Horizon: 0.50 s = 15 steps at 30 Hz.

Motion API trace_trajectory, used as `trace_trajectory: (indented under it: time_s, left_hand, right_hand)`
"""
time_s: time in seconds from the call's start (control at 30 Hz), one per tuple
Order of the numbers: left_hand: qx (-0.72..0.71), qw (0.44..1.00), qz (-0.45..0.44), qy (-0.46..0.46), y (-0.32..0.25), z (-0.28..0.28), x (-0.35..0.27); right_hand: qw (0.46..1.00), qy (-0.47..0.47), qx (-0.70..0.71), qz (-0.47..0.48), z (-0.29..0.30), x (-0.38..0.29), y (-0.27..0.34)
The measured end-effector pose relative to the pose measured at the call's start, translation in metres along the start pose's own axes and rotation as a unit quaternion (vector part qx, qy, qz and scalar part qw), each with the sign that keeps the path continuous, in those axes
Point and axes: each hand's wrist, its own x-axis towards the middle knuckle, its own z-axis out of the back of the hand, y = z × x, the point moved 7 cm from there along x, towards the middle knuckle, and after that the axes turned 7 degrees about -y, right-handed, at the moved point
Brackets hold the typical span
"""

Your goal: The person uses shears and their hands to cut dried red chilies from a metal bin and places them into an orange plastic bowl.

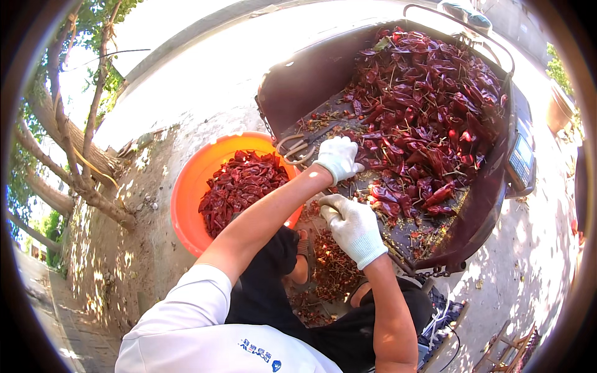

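My left hand [338,159], in a white knit glove, is over the open edge of a dark metal cart bed [303,84], its fingers curled; whether it holds anything is hidden. My right hand [352,224], gloved alike, is just below it with thumb and fingertips together, and what lies between them is too small to tell. A large heap of dried red chili peppers [419,102] fills much of the cart bed. Scissors [303,144] with large looped handles lie beside my left hand. An orange plastic basin [189,186] at the left holds red chili pieces [242,186].
Stems and chili scraps [333,265] are piled on the ground between my feet. A digital scale display [521,158] is at the cart's right side. Chains hang at the bed's corners. Tree trunks [98,163] stand at the left, a wooden frame [508,347] at the lower right.
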Motion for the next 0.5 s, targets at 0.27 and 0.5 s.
trace_trajectory:
  time_s: [0.27,0.5]
  left_hand:
    - [-0.092,0.992,0.004,-0.084,0.015,0.004,-0.003]
    - [-0.22,0.961,0.054,-0.159,0.022,0.053,-0.036]
  right_hand:
    - [0.999,-0.019,-0.016,-0.023,0.015,0.004,-0.007]
    - [0.979,-0.108,0.033,-0.172,0.042,0.014,-0.036]
